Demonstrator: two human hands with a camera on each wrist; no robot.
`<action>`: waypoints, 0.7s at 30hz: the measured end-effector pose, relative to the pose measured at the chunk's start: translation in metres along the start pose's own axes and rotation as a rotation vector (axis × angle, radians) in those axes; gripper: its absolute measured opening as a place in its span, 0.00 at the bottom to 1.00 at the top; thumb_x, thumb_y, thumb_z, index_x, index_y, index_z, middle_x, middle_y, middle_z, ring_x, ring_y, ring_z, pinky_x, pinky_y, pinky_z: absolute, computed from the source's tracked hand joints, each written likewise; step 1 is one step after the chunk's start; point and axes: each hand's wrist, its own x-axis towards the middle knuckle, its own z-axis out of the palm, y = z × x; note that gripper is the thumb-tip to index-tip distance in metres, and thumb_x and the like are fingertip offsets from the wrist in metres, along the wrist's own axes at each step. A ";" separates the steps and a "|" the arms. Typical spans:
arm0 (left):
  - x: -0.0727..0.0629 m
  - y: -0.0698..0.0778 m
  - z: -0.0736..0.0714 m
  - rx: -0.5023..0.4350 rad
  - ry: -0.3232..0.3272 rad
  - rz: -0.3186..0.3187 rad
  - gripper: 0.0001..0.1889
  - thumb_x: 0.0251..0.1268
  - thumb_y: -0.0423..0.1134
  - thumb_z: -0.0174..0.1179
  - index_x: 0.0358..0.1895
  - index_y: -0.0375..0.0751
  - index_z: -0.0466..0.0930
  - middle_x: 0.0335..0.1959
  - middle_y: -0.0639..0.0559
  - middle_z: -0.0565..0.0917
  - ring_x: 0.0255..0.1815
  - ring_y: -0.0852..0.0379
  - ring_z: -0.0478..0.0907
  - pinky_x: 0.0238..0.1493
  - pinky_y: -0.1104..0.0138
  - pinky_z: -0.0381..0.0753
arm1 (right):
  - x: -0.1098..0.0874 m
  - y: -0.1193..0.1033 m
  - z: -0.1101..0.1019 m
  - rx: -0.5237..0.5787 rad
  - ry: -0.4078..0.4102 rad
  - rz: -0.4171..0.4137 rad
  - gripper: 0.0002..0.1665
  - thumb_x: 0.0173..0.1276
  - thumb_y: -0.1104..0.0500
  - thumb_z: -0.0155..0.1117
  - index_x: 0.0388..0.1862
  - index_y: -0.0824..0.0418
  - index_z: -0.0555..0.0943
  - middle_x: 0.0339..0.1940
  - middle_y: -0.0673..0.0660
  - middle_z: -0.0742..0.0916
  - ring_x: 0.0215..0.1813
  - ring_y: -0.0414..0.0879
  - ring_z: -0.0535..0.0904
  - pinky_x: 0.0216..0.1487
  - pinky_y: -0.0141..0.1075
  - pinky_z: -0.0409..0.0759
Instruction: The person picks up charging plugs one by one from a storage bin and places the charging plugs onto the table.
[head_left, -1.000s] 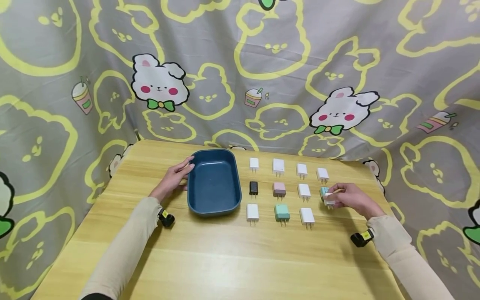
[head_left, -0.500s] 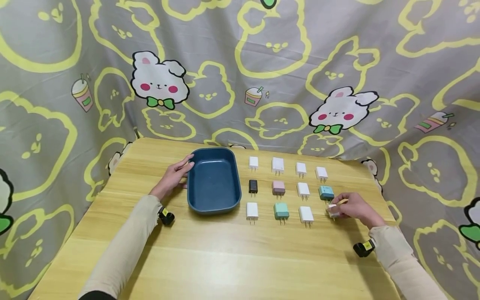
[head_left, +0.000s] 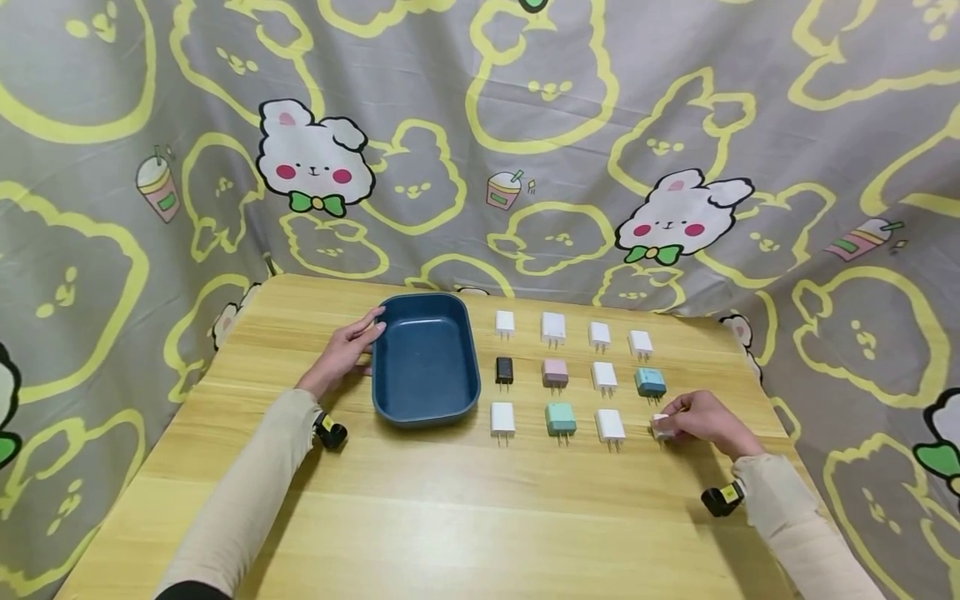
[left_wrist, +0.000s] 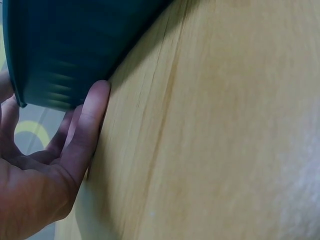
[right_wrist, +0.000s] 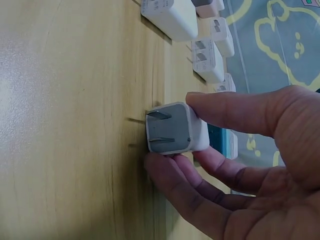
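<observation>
A deep blue rectangular tray [head_left: 425, 367] stands on the wooden table. My left hand [head_left: 343, 354] holds it at the left side, with fingertips at the rim; in the left wrist view, one digit [left_wrist: 95, 102] lies against the outer wall low down by the tabletop. Between the thumb and fingers of my right hand [head_left: 708, 421] is a white plug charger [right_wrist: 172, 130], its two metal prongs pointing out of the grip. It is at or just above the table, below the blue charger [head_left: 650, 382] and right of a white charger [head_left: 610, 425]; contact is unclear.
Chargers lie in rows right of the tray, among them a black one [head_left: 504, 370], a pink one [head_left: 555, 372], a mint green one [head_left: 560, 418] and several white ones. A patterned curtain [head_left: 420, 179] hangs behind the table [head_left: 450, 517].
My right hand has moved the white charger from over the blue charger toward the table's front, leaving the blue one in sight. The left hand stays at the tray.
</observation>
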 end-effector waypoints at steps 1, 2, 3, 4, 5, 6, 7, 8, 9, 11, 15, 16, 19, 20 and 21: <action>0.000 0.000 0.000 0.001 0.001 0.000 0.31 0.80 0.53 0.50 0.81 0.62 0.54 0.81 0.44 0.61 0.53 0.47 0.80 0.35 0.63 0.87 | 0.000 0.000 0.000 0.001 -0.010 -0.007 0.18 0.64 0.58 0.73 0.42 0.73 0.81 0.31 0.54 0.87 0.32 0.43 0.84 0.36 0.37 0.85; 0.001 0.000 0.001 0.003 0.003 0.000 0.31 0.80 0.53 0.50 0.81 0.62 0.54 0.81 0.43 0.62 0.52 0.47 0.80 0.35 0.63 0.87 | -0.001 0.001 -0.001 0.005 -0.015 -0.005 0.18 0.64 0.58 0.73 0.43 0.73 0.82 0.31 0.54 0.88 0.32 0.43 0.84 0.36 0.37 0.85; 0.001 -0.001 0.001 0.004 0.003 0.000 0.31 0.80 0.53 0.50 0.81 0.62 0.54 0.80 0.42 0.62 0.52 0.47 0.80 0.35 0.63 0.87 | -0.001 0.001 -0.002 0.003 -0.021 -0.008 0.18 0.65 0.58 0.73 0.43 0.73 0.82 0.31 0.54 0.88 0.33 0.43 0.84 0.36 0.37 0.85; 0.002 -0.002 0.001 0.006 0.002 0.000 0.31 0.80 0.53 0.50 0.81 0.62 0.54 0.80 0.42 0.63 0.52 0.48 0.80 0.36 0.62 0.87 | -0.002 0.002 -0.002 0.001 -0.023 -0.001 0.18 0.65 0.58 0.73 0.43 0.73 0.83 0.31 0.53 0.88 0.32 0.43 0.84 0.36 0.37 0.84; 0.003 -0.003 0.001 0.009 0.002 -0.001 0.31 0.80 0.54 0.50 0.81 0.62 0.54 0.80 0.41 0.63 0.51 0.48 0.80 0.36 0.62 0.87 | -0.002 0.002 -0.003 -0.002 -0.028 0.000 0.18 0.66 0.57 0.72 0.43 0.73 0.83 0.30 0.53 0.88 0.32 0.43 0.84 0.36 0.37 0.84; 0.004 -0.005 0.001 0.008 0.003 -0.002 0.31 0.80 0.54 0.50 0.81 0.62 0.54 0.79 0.41 0.64 0.51 0.48 0.80 0.35 0.62 0.87 | -0.002 0.003 -0.003 -0.004 -0.033 0.004 0.19 0.66 0.57 0.72 0.44 0.72 0.83 0.30 0.52 0.88 0.32 0.43 0.84 0.35 0.37 0.84; 0.006 -0.008 0.001 0.007 0.005 -0.003 0.31 0.80 0.54 0.50 0.81 0.63 0.54 0.79 0.40 0.64 0.51 0.48 0.80 0.35 0.62 0.87 | -0.002 0.004 -0.003 -0.003 -0.038 0.010 0.19 0.66 0.56 0.72 0.44 0.72 0.84 0.30 0.52 0.89 0.32 0.43 0.84 0.35 0.37 0.85; 0.008 -0.011 0.000 0.009 0.006 -0.001 0.31 0.80 0.54 0.50 0.81 0.63 0.54 0.79 0.40 0.64 0.51 0.48 0.80 0.35 0.62 0.87 | -0.002 0.005 -0.004 0.000 -0.041 0.018 0.19 0.66 0.55 0.73 0.45 0.71 0.84 0.30 0.52 0.89 0.32 0.43 0.83 0.35 0.37 0.85; 0.010 -0.015 0.000 0.011 0.004 0.001 0.31 0.80 0.55 0.50 0.81 0.65 0.54 0.79 0.40 0.64 0.52 0.48 0.80 0.35 0.62 0.87 | -0.002 0.006 -0.004 0.000 -0.052 0.017 0.20 0.67 0.55 0.72 0.46 0.72 0.84 0.30 0.52 0.89 0.32 0.43 0.84 0.35 0.37 0.85; 0.014 -0.021 0.000 0.020 0.003 0.012 0.31 0.79 0.57 0.49 0.81 0.67 0.54 0.80 0.41 0.63 0.53 0.47 0.80 0.34 0.63 0.87 | -0.001 0.009 -0.004 0.012 -0.068 0.019 0.21 0.67 0.54 0.72 0.48 0.72 0.83 0.32 0.52 0.89 0.33 0.43 0.84 0.36 0.38 0.85; 0.018 -0.028 0.001 0.045 0.012 0.055 0.31 0.78 0.61 0.48 0.80 0.68 0.55 0.77 0.36 0.65 0.55 0.48 0.79 0.34 0.64 0.87 | 0.000 0.016 -0.007 0.043 -0.116 0.013 0.24 0.69 0.53 0.71 0.52 0.72 0.80 0.36 0.54 0.88 0.36 0.45 0.84 0.37 0.39 0.86; 0.019 -0.029 0.001 0.048 0.017 0.068 0.31 0.78 0.61 0.48 0.80 0.67 0.55 0.75 0.35 0.66 0.54 0.49 0.79 0.34 0.64 0.87 | 0.001 0.017 -0.009 0.055 -0.123 0.023 0.25 0.69 0.53 0.70 0.54 0.71 0.79 0.37 0.54 0.87 0.36 0.45 0.83 0.38 0.39 0.86; 0.019 -0.029 0.002 0.036 0.071 0.114 0.31 0.78 0.58 0.50 0.80 0.61 0.60 0.71 0.34 0.68 0.52 0.56 0.78 0.35 0.66 0.86 | 0.002 0.020 -0.018 0.058 -0.144 0.021 0.27 0.73 0.50 0.66 0.58 0.71 0.76 0.41 0.56 0.87 0.39 0.46 0.83 0.40 0.41 0.85; 0.019 -0.028 0.001 0.025 0.097 0.129 0.30 0.78 0.57 0.51 0.79 0.58 0.61 0.70 0.34 0.68 0.52 0.57 0.78 0.37 0.66 0.87 | 0.003 0.021 -0.022 0.057 -0.141 0.020 0.28 0.74 0.49 0.65 0.59 0.71 0.75 0.43 0.56 0.87 0.40 0.46 0.84 0.42 0.41 0.85; 0.019 -0.027 0.000 0.012 0.129 0.141 0.30 0.78 0.56 0.51 0.78 0.55 0.63 0.70 0.36 0.68 0.52 0.57 0.77 0.39 0.66 0.87 | 0.004 0.022 -0.027 0.057 -0.134 0.019 0.29 0.75 0.49 0.63 0.61 0.72 0.74 0.44 0.57 0.87 0.42 0.46 0.84 0.44 0.42 0.85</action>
